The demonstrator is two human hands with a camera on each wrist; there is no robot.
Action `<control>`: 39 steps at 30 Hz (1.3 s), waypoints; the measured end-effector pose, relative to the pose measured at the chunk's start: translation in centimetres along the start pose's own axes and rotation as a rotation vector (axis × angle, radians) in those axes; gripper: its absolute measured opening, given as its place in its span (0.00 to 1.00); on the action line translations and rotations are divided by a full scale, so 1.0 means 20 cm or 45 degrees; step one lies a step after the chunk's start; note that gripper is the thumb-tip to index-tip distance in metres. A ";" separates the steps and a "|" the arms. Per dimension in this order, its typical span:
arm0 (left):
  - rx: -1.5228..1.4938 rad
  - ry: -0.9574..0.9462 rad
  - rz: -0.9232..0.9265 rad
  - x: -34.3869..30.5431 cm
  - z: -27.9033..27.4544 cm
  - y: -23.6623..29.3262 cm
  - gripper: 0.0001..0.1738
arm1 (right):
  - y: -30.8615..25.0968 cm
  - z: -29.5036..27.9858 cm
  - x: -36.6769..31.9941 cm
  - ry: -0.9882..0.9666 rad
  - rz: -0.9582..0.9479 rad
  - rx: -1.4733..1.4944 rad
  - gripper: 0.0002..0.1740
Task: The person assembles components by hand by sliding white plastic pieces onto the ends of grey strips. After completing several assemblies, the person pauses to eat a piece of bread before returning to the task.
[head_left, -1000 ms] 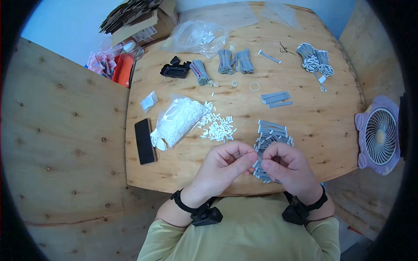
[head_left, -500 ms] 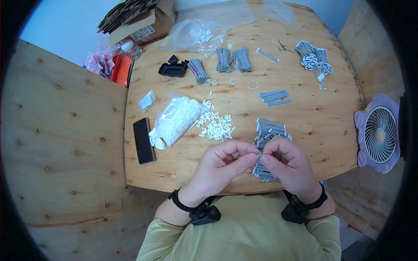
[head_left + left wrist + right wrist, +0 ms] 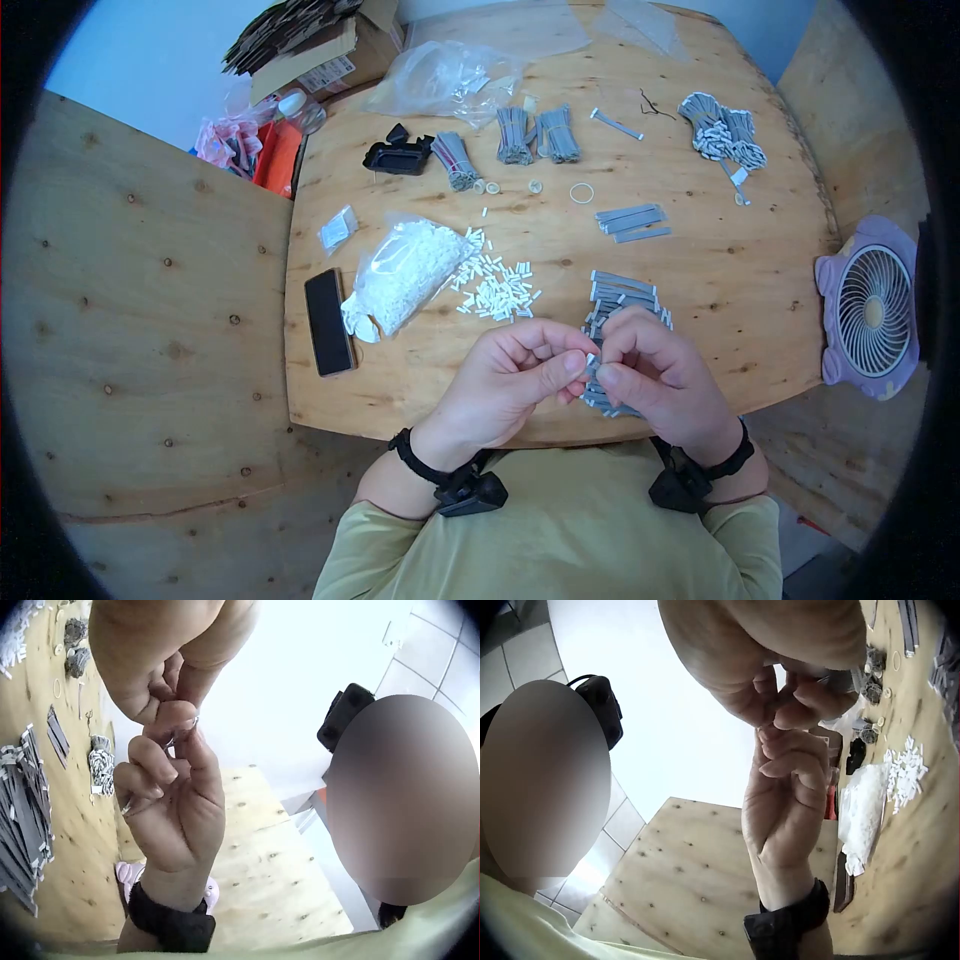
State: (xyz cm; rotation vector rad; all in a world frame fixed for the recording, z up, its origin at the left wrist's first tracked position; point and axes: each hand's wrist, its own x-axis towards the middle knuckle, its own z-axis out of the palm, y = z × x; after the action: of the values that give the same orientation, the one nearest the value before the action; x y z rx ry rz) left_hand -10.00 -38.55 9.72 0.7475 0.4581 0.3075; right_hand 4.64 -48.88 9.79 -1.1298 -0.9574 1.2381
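Observation:
Over the near edge of the table, the left hand pinches the white end of a small grey strip between thumb and forefinger. The right hand meets it fingertip to fingertip and pinches the same strip, which its curled fingers mostly cover. In the left wrist view a thin shiny piece shows between both hands' fingertips. Behind and beneath the hands lies a pile of grey strips with white ends. Loose white tubes are scattered to the left, beside a clear bag of white pieces.
A phone lies at the left edge. Farther back are plain grey strips, tied bundles, a black holder and white-ended bundles. A purple fan stands at right, a cardboard box at back left.
Both hands have stayed almost in place with small finger shifts. The strip's white end now shows at the left fingertips, where it was mostly hidden before.

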 end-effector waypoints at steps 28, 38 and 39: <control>0.072 -0.010 0.066 0.00 0.01 -0.02 0.07 | -0.01 0.01 -0.01 0.048 0.061 0.026 0.04; 0.231 -0.041 0.101 -0.01 0.00 -0.02 0.10 | 0.01 0.00 -0.02 0.091 0.058 0.058 0.04; 0.260 -0.080 0.105 -0.01 -0.01 -0.02 0.11 | 0.01 0.00 -0.02 0.088 0.049 0.043 0.04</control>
State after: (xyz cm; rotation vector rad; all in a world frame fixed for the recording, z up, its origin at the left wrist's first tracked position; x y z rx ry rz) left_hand -10.24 -38.67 9.37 0.9740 0.4038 0.3161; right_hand 4.64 -49.21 9.53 -1.1618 -0.8640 1.2336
